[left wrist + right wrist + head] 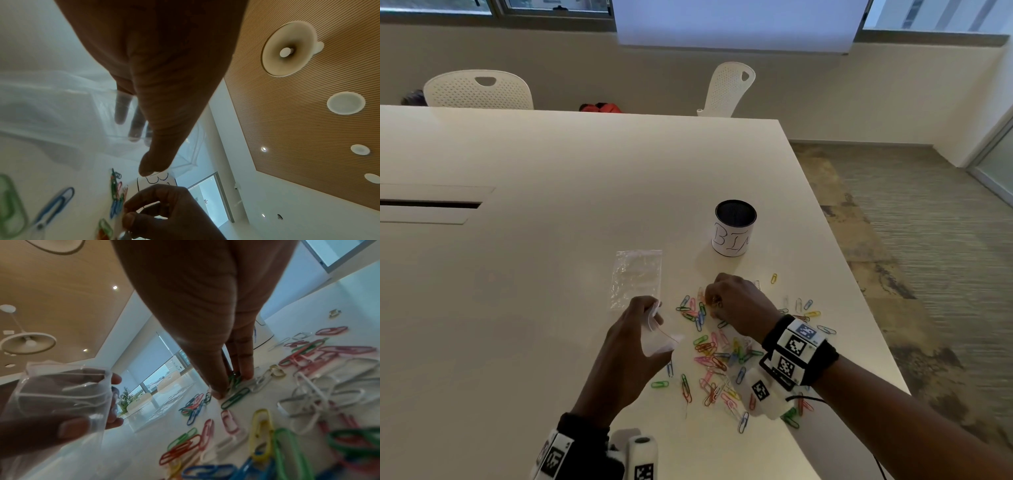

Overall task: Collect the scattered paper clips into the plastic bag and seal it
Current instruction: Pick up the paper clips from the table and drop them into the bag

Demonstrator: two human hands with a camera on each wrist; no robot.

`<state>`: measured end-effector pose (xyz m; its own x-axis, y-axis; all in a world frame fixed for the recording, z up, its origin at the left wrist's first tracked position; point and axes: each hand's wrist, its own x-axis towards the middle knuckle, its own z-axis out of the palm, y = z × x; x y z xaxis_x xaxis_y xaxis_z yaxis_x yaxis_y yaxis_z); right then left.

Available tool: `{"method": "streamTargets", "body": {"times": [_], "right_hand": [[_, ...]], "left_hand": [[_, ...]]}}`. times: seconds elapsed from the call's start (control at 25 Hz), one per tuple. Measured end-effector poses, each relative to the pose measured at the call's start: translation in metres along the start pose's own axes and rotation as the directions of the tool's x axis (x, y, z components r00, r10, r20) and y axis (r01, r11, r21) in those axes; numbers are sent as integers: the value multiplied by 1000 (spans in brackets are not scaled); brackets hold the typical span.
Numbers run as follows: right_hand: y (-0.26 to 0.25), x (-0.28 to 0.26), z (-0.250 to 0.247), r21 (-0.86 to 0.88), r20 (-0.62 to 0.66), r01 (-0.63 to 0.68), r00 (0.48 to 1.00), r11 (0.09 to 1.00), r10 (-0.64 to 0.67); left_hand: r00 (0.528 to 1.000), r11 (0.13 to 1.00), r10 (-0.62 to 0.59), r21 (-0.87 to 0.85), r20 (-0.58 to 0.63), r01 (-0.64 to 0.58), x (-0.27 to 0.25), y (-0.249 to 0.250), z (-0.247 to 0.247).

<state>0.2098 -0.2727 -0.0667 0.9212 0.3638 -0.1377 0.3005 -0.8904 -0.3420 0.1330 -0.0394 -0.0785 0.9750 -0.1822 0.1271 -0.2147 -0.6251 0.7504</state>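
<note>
- The left hand [635, 337] holds a small clear plastic bag [659, 337] above the bench [534, 164], just beside the near-left fringe of the clip scatter. The thumb and fingers [115, 379] curl round the bag's mouth and spread it into a rounded opening. Judgement: the mouth is held wide and close to the pile so that each load travels a short way and drops in without snagging.
- The bag is thin, glossy, flexible film. It creases readily and shows the fingers through its wall. A thin red line runs along its mouth, probably the press-seal strip.
- The right hand [736, 306] is down on the far part of the scatter. Its fingertips [245, 374] are drawn together on the bench surface and pinch at several paper clips [717, 356], a green one among them. Judgement: this is a pick-up in progress; the clips are not yet lifted.
- The paper clips are looped wire with smooth coloured coatings: red, pink, blue, green, yellow, white. They lie flat, many overlapping, towards the right edge of the bench near its near-right corner. Overlapping clips may hook together and lift in bunches.
- A second clear bag [637, 277] lies flat on the bench beyond the left hand.
- A cylindrical bin [734, 228], with a white hand-lettered paper wrap and a dark interior, stands upright beyond the scatter.
- The bench top is smooth, matt and off-white.
</note>
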Motion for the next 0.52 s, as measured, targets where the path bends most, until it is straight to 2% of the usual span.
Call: {"method": "streamTargets", "body": {"times": [0.12,0.32,0.4,0.52], "right_hand": [[-4,-5,2,-81,-33,39,999,996,-42],[0,-11,3,-178,-7,101,995,979,-104],[7,-12,-1,-103,-15,90,996,991,-92],[20,-16,-11,213,-39,25,999,977,-17]], "left_hand": [[1000,1000,2,-11,3,-2,-1,3,2],[1000,1000,5,-17,6,-5,-4,8,5],[1000,1000,10,-20,-5,-10,-4,8,6],[1000,999,12,-33,-19,-13,-6,7,8]]}}
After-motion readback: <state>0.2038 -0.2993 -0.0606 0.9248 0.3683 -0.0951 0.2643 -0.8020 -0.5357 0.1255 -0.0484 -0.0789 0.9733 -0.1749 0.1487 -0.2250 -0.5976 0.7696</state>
